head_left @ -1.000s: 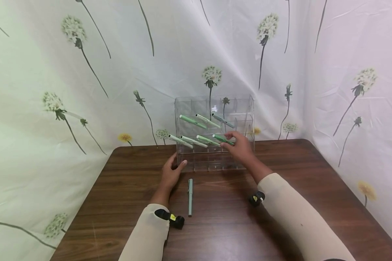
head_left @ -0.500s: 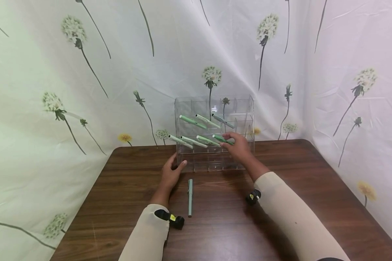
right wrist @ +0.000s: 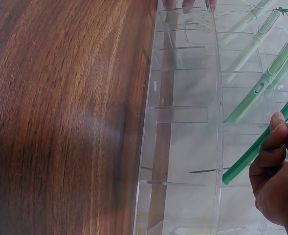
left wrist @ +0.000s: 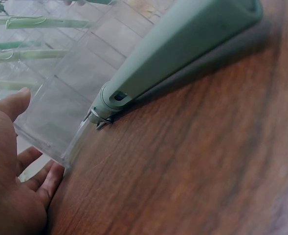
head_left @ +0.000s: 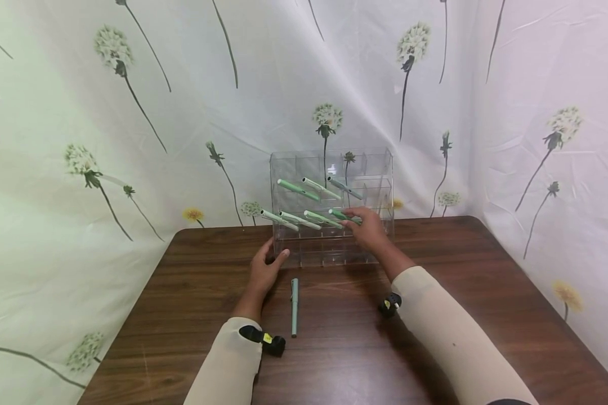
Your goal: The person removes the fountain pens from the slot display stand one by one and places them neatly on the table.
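While right hand (head_left: 369, 229) pinches slim green pen (right wrist: 246, 159) | left hand (head_left: 264, 273) — loosely spread — touches clear, boxy rack (right wrist: 183, 114)

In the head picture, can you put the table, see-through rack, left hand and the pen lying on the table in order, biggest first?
1. Table
2. See-through rack
3. Left hand
4. Pen, long but very thin

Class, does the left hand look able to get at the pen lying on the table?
Probably yes: nothing visible stands between the left hand and the grey-green pen near it, though that hand would likely leave the clear rack.
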A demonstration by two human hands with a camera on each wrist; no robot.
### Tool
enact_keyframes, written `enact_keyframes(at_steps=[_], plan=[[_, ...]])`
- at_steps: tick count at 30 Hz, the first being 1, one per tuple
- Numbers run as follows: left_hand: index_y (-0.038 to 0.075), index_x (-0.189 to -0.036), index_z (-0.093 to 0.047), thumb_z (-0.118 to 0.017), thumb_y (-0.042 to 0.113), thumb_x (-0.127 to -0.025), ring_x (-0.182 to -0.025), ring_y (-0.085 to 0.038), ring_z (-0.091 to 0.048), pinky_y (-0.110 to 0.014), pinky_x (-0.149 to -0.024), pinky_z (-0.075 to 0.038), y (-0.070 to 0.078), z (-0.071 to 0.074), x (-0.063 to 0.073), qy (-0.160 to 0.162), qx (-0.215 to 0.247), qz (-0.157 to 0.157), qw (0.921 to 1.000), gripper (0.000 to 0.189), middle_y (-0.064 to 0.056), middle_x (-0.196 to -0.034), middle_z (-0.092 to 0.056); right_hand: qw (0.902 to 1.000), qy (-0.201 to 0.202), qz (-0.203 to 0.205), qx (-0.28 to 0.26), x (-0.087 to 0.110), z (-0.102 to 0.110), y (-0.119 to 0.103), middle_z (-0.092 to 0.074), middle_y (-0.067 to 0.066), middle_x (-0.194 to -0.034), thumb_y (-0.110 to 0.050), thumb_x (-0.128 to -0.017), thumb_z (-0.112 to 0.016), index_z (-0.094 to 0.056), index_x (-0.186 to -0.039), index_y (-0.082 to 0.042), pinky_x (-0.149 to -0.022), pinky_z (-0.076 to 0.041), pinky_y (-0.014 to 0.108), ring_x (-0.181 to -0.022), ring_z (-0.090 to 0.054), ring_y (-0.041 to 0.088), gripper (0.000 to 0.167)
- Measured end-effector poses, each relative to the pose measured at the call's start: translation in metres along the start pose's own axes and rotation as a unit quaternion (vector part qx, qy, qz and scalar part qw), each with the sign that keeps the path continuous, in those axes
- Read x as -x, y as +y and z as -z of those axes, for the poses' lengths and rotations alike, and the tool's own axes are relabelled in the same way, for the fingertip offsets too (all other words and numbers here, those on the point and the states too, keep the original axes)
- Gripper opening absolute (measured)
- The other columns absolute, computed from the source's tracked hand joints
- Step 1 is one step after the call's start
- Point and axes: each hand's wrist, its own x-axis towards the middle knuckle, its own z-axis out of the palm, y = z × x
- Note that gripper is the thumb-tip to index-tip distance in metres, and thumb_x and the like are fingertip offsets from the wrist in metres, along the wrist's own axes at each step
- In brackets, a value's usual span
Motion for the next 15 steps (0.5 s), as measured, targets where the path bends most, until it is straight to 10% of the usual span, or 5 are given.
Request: enact_keyframes(at_steps=[15], plan=[[0.015, -0.165, -0.05, -0.077, 0.034, -0.104, -0.153, -0.041, -0.052, -0.06, -0.127, -0.039, 0.0007, 0.0005, 0.0006, 0.001, -0.007, -0.005, 1.0, 0.069, -0.019, -0.166, -0.054, 0.9994, 0.012, 0.033, -0.007, -0.0019, 0.0023, -0.0011, -0.072, 0.02, -0.128, -0.01, -0.103, -0.074, -0.076, -0.133, -0.004, -0.111, -0.053, 0.056, -0.132, -0.065, 0.041, 0.031]])
